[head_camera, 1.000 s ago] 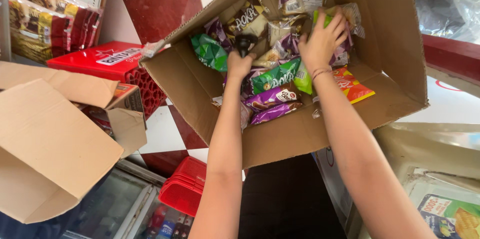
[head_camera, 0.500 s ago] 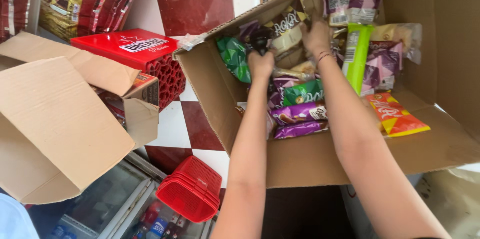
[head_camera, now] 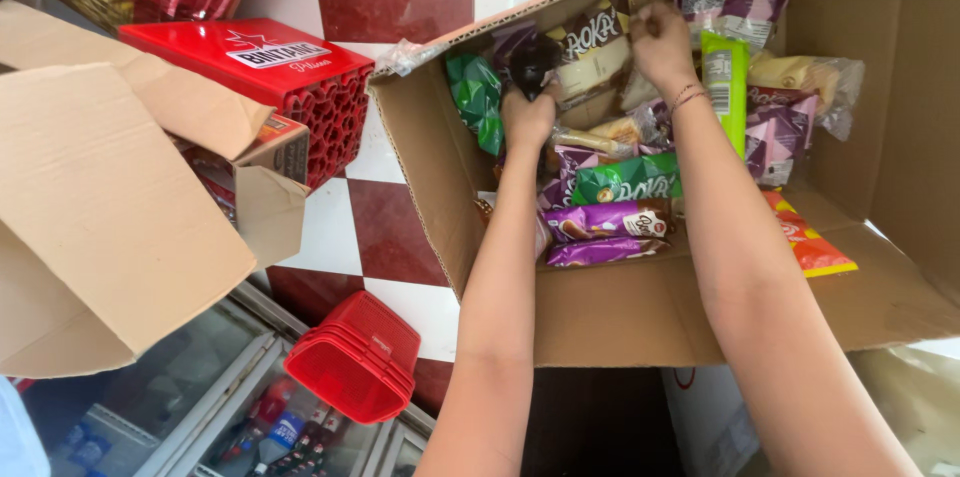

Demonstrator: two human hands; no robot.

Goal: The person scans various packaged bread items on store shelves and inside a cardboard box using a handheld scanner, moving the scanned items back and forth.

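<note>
Many purple, green snack packets [head_camera: 610, 222] boxed

Place: a small shop.
Evidence: cardboard carton [head_camera: 640, 307] of wrapped snacks [head_camera: 610, 222], glass-topped drinks cooler [head_camera: 200, 417], red bottle crate [head_camera: 270, 77], stacked red baskets [head_camera: 355, 357].

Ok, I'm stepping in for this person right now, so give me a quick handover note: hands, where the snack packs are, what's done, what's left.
Left hand: closed on a dark pack inside the big cardboard box.
Right hand: fingers curled on packs at the back of the box; exact grasp unclear.
Things: purple wrappers, a green wrapper and an orange pack lie in the box.
Done: nothing visibly lifted out.
Left: the box is full of packs.
</note>
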